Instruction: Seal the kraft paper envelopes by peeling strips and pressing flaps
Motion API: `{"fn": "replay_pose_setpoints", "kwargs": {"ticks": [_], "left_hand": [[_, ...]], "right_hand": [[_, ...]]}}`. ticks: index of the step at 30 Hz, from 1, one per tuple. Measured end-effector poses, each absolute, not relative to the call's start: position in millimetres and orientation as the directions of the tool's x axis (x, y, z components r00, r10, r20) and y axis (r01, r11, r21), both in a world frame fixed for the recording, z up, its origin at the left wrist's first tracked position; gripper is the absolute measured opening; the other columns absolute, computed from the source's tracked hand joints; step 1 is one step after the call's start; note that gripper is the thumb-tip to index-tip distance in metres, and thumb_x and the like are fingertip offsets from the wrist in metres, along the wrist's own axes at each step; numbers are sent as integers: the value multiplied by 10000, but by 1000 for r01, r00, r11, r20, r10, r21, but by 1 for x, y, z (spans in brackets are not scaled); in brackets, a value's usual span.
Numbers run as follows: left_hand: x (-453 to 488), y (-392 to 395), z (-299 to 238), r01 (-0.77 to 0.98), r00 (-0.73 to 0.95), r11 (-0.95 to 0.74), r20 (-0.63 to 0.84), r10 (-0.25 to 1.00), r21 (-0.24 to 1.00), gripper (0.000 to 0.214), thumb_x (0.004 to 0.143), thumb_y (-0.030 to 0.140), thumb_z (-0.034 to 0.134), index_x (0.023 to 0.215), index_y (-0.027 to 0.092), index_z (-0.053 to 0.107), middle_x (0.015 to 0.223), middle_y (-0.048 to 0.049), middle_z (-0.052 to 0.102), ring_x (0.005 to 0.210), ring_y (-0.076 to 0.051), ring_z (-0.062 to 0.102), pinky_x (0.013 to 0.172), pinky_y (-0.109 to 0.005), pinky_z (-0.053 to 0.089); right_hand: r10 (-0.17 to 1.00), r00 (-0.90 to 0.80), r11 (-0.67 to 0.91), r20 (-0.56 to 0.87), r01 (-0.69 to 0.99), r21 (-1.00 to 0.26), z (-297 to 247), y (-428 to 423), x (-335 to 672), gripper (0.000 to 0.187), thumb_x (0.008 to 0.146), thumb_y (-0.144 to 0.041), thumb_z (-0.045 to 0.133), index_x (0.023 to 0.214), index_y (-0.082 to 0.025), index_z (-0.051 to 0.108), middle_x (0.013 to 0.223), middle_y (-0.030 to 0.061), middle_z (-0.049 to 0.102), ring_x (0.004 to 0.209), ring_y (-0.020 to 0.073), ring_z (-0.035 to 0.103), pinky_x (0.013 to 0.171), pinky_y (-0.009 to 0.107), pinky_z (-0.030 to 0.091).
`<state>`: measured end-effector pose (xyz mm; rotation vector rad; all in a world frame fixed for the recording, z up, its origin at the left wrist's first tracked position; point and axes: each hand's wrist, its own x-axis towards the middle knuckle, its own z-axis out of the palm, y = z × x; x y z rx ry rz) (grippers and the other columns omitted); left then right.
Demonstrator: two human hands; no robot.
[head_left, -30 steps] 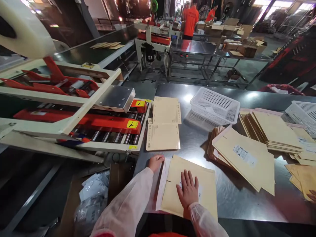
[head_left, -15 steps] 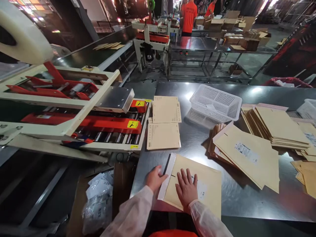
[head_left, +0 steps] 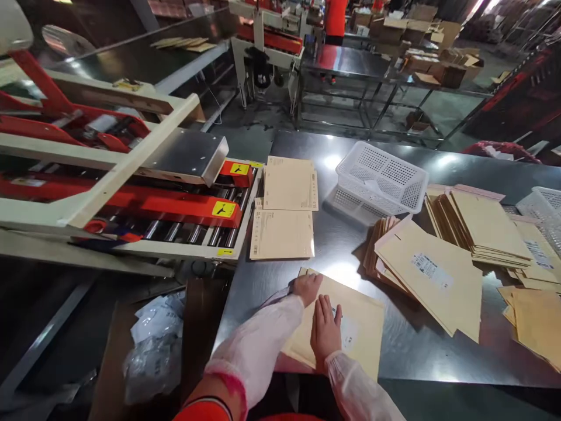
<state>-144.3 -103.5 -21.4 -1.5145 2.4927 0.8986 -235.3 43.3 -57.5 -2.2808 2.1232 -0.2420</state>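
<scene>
A tan paper mailing envelope (head_left: pixel 359 310) with a white label lies on the metal table in front of me. My left hand (head_left: pixel 307 286) is at its upper left edge, fingers bent and close together on the folded-over flap. My right hand (head_left: pixel 326 330) rests flat on the envelope's middle, fingers stretched out and partly covering the label. Nothing is gripped in the right hand. My left sleeve and forearm hide much of the envelope's left edge.
Two small stacks of printed mailers (head_left: pixel 283 234) lie ahead. A white perforated basket (head_left: pixel 381 175) stands at the table's back. Labelled envelopes (head_left: pixel 432 275) and another pile (head_left: pixel 486 228) are at right. On the left stand a red roller machine (head_left: pixel 175 202) and a box of plastic bags (head_left: pixel 153 351).
My left hand has moved up and right, from beside the white flap strip onto the envelope's upper edge. The flap is now folded over. My right hand stays on the envelope, fingers closer together.
</scene>
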Motion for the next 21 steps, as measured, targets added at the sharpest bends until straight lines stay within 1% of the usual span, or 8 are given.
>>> {"fn": "replay_pose_setpoints", "kwargs": {"ticks": [7, 9, 11, 13, 15, 16, 17, 21], "left_hand": [[-38, 35, -10, -740, -663, 447, -436, -609, 502, 268, 933, 239, 450, 892, 270, 713, 895, -72, 754, 885, -264, 705, 716, -375, 497], [-16, 19, -2, -791, -573, 338, -426, -700, 509, 261, 934, 318, 450, 926, 286, 710, 881, -73, 758, 869, -271, 712, 733, -384, 502], [-3, -31, 10, -893, -250, 61, -378, -891, 447, 311, 946, 389, 427, 1064, 252, 680, 943, -100, 760, 906, -274, 713, 786, -381, 507], [4, -97, 27, -898, 156, -242, -249, -956, 368, 453, 926, 483, 475, 1256, 191, 577, 1104, -132, 740, 996, -287, 696, 816, -373, 503], [5, -160, 43, -867, 273, -343, -231, -934, 361, 642, 857, 577, 566, 1329, 146, 496, 1259, -168, 677, 1112, -305, 657, 844, -364, 498], [4, -185, 49, -868, 268, -365, -300, -915, 336, 686, 823, 609, 597, 1307, 130, 510, 1268, -184, 669, 1122, -322, 652, 838, -369, 497], [3, -204, 53, -880, 232, -359, -378, -896, 311, 690, 800, 624, 616, 1265, 118, 541, 1261, -195, 670, 1122, -335, 651, 830, -370, 495], [-1, -229, 56, -942, 108, -250, -506, -856, 224, 582, 820, 601, 579, 1103, 96, 638, 1198, -224, 686, 1110, -357, 655, 814, -365, 486]], "right_hand": [[-986, 131, -152, 106, -963, -221, -47, 48, -228, 505, 907, -126, 373, 1378, -80, 551, 1479, 133, 503, 1434, 292, 366, 1214, 570, 76], [-989, 131, -146, 68, -939, -311, -32, 35, -242, 463, 906, -165, 409, 1322, -130, 608, 1401, 117, 584, 1341, 277, 488, 1163, 513, 278], [-993, 117, -113, 16, -908, -404, -8, 5, -276, 406, 899, -216, 450, 1243, -168, 659, 1255, 100, 678, 1178, 232, 606, 1018, 387, 452], [-997, -74, 68, 1, -912, -405, 23, -40, -326, 383, 920, -257, 429, 1192, -138, 670, 1147, 126, 699, 1078, 218, 631, 961, 335, 473], [-945, -324, 293, 42, -897, -330, 56, -87, -381, 448, 970, -255, 328, 1242, -33, 605, 1118, 212, 659, 1111, 266, 589, 984, 390, 423], [-838, -545, 529, -12, -808, -259, 70, -107, -405, 461, 984, -286, 340, 1332, -55, 535, 1173, 198, 630, 1149, 246, 562, 978, 359, 407], [-785, -618, 607, -28, -760, -233, 82, -123, -426, 508, 1002, -326, 306, 1356, -10, 487, 1187, 235, 606, 1129, 254, 568, 923, 365, 417], [-653, -736, 757, -177, -639, -139, 98, -154, -470, 636, 968, -548, 427, 1199, 31, 548, 973, 209, 654, 850, 211, 626, 709, 333, 424]]}}
